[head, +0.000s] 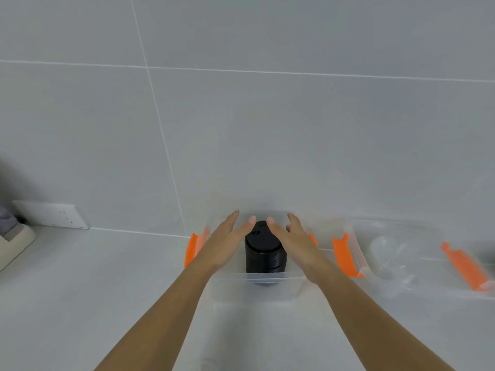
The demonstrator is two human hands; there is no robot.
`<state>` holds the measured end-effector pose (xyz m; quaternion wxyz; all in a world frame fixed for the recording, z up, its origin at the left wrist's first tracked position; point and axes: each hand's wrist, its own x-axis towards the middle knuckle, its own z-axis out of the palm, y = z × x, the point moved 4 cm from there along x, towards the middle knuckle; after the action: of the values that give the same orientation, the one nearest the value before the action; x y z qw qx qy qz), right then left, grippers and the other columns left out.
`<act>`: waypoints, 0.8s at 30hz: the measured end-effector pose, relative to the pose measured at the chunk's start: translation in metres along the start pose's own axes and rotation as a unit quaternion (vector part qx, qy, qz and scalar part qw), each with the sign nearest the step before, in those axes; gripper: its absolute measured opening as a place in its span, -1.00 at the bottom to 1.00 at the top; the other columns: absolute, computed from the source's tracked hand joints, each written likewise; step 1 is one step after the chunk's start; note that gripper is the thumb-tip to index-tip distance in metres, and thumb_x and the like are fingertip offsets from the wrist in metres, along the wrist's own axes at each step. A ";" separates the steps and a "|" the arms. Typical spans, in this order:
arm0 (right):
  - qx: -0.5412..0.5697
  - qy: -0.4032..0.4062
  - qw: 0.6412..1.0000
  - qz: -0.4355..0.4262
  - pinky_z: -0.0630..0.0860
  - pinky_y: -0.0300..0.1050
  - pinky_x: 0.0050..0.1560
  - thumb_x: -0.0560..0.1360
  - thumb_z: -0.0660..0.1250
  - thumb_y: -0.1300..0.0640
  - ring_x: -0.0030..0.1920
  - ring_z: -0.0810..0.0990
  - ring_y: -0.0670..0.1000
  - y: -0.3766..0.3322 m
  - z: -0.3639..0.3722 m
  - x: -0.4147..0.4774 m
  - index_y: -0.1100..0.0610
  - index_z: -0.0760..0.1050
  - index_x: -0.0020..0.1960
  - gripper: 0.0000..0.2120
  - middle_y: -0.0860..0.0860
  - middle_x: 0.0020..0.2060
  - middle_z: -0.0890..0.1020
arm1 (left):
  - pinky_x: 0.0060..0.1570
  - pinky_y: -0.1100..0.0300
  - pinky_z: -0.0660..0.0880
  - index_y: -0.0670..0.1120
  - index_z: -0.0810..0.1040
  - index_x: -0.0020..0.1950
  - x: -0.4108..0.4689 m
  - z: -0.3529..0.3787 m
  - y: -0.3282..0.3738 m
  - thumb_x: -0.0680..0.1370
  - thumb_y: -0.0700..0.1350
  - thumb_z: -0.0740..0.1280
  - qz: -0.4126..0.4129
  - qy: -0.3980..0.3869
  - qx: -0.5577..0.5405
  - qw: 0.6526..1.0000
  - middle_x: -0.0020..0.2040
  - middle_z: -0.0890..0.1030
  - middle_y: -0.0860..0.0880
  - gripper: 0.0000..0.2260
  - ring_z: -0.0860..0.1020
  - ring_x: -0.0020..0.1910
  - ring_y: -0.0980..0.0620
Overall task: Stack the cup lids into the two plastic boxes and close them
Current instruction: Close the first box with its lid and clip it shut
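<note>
A stack of black cup lids (263,250) stands upright inside a clear plastic box (267,285) with orange latches, set against the wall. My left hand (230,239) is at the stack's left side and my right hand (292,242) at its right side, both with straight fingers and thumbs near the top lid; whether they touch the stack I cannot tell. A second clear box (396,263) with orange latches (344,255) sits to the right and holds clear lids, blurred.
A tiled wall rises right behind the boxes. A white wall socket (51,214) sits low at the left, with a beige object (13,242) in the left corner. The pale counter extends in front and to the left.
</note>
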<state>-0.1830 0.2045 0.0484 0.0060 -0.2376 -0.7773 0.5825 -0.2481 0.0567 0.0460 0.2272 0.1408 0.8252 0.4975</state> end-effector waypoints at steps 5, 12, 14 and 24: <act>0.043 -0.008 0.995 0.093 0.14 -0.05 0.39 0.43 0.17 -0.31 0.47 0.14 0.04 0.007 0.005 0.014 0.12 0.03 0.49 -0.19 0.00 0.49 0.16 | 0.44 -0.07 0.03 0.09 0.04 0.54 0.017 0.004 -0.010 0.44 0.41 0.12 -0.101 -0.055 -0.054 0.992 0.57 0.05 0.06 -0.23 -0.02 0.54 -0.02; 0.203 -0.010 0.954 0.218 0.40 -0.10 -0.26 0.46 0.31 -0.14 0.01 0.47 -0.01 0.012 0.004 0.019 0.10 0.40 -0.08 -0.70 0.00 -0.12 0.50 | 0.32 -0.27 0.23 -0.03 0.09 0.54 0.026 0.015 -0.013 0.37 0.42 0.23 -0.235 -0.096 -0.197 0.947 0.53 0.12 -0.21 -0.12 0.11 0.51 -0.21; 0.249 -0.006 0.943 0.223 0.44 -0.06 -0.39 0.42 0.37 -0.11 -0.15 0.49 -0.01 0.015 0.007 0.022 -0.02 0.38 -0.15 -0.78 -0.01 -0.23 0.51 | 0.35 -0.28 0.18 -0.05 0.05 0.55 0.028 0.019 -0.013 0.36 0.43 0.20 -0.258 -0.103 -0.199 0.940 0.55 0.06 -0.22 -0.09 0.05 0.52 -0.21; 0.274 -0.044 0.925 0.260 0.55 0.01 -0.56 0.41 0.38 -0.10 -0.48 0.65 0.15 0.030 0.023 0.032 0.13 0.52 -0.11 -0.71 0.13 -0.50 0.66 | -0.35 0.11 0.45 -0.06 0.46 0.20 0.030 0.030 -0.013 0.48 0.24 0.27 -0.278 -0.116 -0.159 0.940 -0.16 0.51 -0.05 -0.55 0.50 -0.24 -0.03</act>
<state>-0.2066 0.2020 0.0054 -0.1154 -0.3944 -0.4975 0.7640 -0.2583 0.0869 0.0153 0.4698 -0.0757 0.7097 0.5195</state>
